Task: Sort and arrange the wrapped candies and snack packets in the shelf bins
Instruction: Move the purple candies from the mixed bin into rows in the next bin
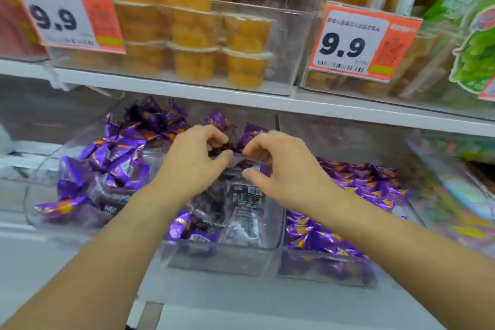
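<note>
A clear plastic bag (235,203) of dark wrapped candies stands in the middle clear bin (222,262) on the lower shelf. My left hand (192,158) and my right hand (278,166) pinch the top edge of this bag from either side, fingers curled. Purple wrapped candies (361,182) fill the bin to the right. More purple candies (107,163) lie in a clear bag in the tilted bin on the left. Loose purple candies (160,115) are piled behind my hands.
The upper shelf (187,88) carries clear bins of orange fruit cups (192,61) with two 9.9 price tags (348,45). Green packets (476,61) stand at the far right. Colourful packets (460,195) fill a bin at the lower right.
</note>
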